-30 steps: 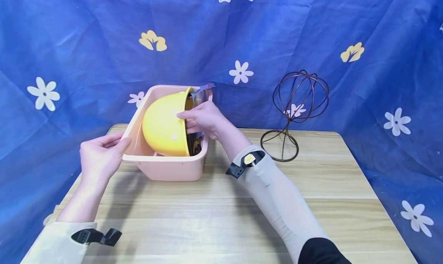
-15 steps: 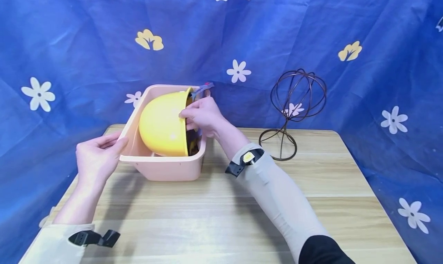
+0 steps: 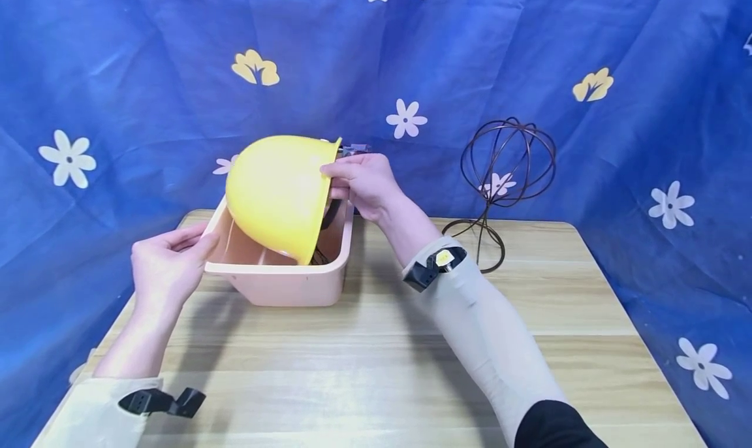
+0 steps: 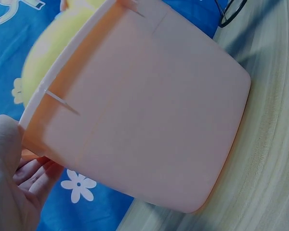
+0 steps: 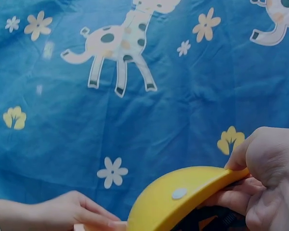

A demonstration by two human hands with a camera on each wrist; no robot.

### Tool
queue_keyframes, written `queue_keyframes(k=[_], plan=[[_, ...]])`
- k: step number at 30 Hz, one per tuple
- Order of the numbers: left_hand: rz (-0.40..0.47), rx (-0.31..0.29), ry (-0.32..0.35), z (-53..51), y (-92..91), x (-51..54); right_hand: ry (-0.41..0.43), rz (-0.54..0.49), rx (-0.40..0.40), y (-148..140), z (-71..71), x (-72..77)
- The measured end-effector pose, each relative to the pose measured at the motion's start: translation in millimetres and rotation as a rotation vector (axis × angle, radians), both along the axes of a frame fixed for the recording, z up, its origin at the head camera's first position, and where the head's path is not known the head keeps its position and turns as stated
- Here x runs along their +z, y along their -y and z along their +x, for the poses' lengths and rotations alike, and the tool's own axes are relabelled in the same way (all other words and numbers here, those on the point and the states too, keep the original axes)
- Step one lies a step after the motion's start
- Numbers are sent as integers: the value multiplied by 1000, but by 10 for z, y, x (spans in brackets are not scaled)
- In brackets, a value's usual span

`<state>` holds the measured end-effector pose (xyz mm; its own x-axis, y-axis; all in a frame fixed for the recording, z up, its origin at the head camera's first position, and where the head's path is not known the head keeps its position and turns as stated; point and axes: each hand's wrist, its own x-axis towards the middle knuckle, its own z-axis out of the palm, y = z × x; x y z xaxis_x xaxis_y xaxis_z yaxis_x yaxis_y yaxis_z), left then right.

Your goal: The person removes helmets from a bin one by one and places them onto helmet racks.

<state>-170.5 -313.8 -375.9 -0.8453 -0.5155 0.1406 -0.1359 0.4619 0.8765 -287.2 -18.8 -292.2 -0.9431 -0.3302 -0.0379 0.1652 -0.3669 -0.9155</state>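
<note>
One yellow helmet point(image 3: 276, 196) at the centre of it all, tipped on its side over the pink bin point(image 3: 282, 291), its crown leftward, its lower part inside and its upper part above the rim! The right hand point(image 3: 364, 180) has it by the brim, thumb on the shell and fingers curled in behind the edge, a firm pinch. Dark straps point(image 3: 331, 214) show under that brim, and a small grey-purple piece point(image 3: 355, 149) pokes out beyond it, too small to make out. Over on the other side, the left hand point(image 3: 170, 265) is closed on the bin's near left corner, thumb and fingers pinching the rim. What stands in the way? The helmet's shell covers much of the bin's inside, and the front wall hides the bottom, so whether helmet touches bin, you can't tell. Off to the right, well apart, a dark wire stand point(image 3: 487, 203), a round cage over a ring base; the right sleeve point(image 3: 476, 324) cuts across the ring's left edge. Under everything, a wood-grain table point(image 3: 376, 356); behind it, blue cloth point(image 3: 329, 56) with white flowers and yellow sprigs.
</note>
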Motion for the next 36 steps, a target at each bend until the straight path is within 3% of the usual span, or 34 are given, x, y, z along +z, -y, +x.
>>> queue_keyframes(k=[17,25,29,36], plan=[[-33,-15,6,16,-13,20,-124,-180,2,-267,182,217],[-8,-6,-20,-5,-4,4,-220,-295,46,-455,233,291],[-12,3,-1,-4,-4,-1,-262,-327,68,-547,245,306],[-31,7,19,-15,3,-8,-269,-377,24,-720,265,338]])
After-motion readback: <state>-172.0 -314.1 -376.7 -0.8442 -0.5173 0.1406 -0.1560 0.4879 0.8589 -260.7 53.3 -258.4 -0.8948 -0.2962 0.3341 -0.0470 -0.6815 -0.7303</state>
